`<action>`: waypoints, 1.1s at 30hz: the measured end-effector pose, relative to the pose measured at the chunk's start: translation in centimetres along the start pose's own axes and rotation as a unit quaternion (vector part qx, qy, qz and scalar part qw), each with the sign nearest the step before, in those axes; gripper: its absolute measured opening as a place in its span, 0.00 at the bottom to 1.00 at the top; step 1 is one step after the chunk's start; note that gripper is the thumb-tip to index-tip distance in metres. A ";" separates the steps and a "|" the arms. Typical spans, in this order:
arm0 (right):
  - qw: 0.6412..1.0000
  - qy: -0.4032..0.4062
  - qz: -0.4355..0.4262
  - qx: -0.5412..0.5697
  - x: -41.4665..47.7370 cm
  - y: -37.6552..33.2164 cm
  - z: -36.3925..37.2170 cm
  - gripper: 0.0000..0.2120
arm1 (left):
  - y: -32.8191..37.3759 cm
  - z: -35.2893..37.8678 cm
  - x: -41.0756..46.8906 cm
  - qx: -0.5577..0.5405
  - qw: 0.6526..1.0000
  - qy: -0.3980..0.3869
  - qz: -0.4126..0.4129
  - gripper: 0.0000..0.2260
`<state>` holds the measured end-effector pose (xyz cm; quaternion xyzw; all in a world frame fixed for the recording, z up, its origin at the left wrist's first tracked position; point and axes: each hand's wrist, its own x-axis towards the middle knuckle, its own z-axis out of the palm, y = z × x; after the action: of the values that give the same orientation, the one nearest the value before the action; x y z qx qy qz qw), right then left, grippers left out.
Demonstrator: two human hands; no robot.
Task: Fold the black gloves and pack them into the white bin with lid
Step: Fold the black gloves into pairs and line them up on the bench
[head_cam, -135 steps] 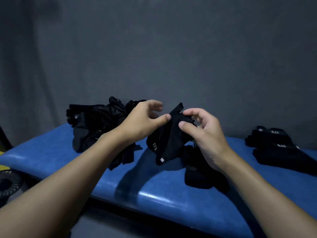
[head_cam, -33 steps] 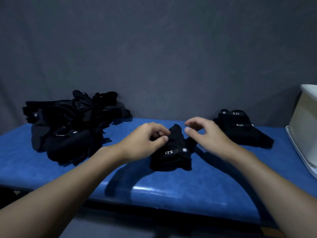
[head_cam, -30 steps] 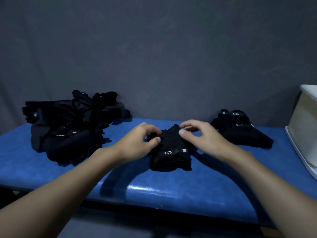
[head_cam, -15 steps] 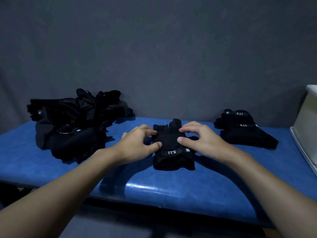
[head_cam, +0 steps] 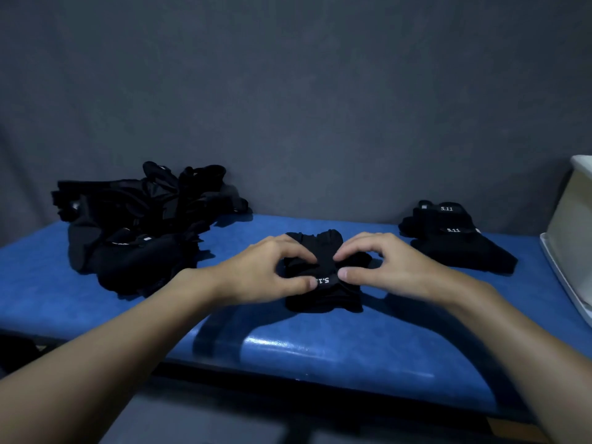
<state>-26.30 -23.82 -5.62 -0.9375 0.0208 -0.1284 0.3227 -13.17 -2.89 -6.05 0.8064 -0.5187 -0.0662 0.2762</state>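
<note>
A black glove pair (head_cam: pixel 323 293) with a white "5.11" label lies on the blue padded bench (head_cam: pixel 320 347) at the middle. My left hand (head_cam: pixel 266 272) pinches its left side between thumb and curled fingers. My right hand (head_cam: pixel 381 265) pinches its right side the same way. The two hands nearly meet over the glove's middle, and its far end sticks up behind them. A loose heap of black gloves (head_cam: pixel 137 225) sits at the back left. A folded stack of gloves (head_cam: pixel 455 241) lies at the back right. The white bin (head_cam: pixel 573 225) shows at the right edge.
The white bin stands on a white lid or tray (head_cam: pixel 563 277) at the bench's right end. A dark grey curtain (head_cam: pixel 288 91) hangs close behind the bench. The bench's front edge runs below my forearms.
The glove pair came down from the air onto the bench. My hands moved inward over it, and my fingers went from lying flat on it to pinching its middle.
</note>
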 end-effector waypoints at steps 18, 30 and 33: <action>1.000 -0.031 -0.001 0.005 -2.3 -0.9 -1.0 0.07 | 1.2 -0.6 -1.6 -0.037 0.999 0.005 0.014 0.05; 0.991 -0.124 0.038 -0.030 -2.7 -1.7 -0.9 0.21 | 1.2 -0.5 -2.0 0.032 0.996 -0.080 0.008 0.10; 0.988 -0.141 0.038 -0.053 -2.7 -1.5 -0.8 0.23 | 1.2 -0.6 -2.0 0.039 0.995 -0.093 0.007 0.08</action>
<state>-29.13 -22.72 -4.70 -0.9605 0.0176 0.0183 0.2771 -14.77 -1.27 -5.27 0.8031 -0.5501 -0.1190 0.1955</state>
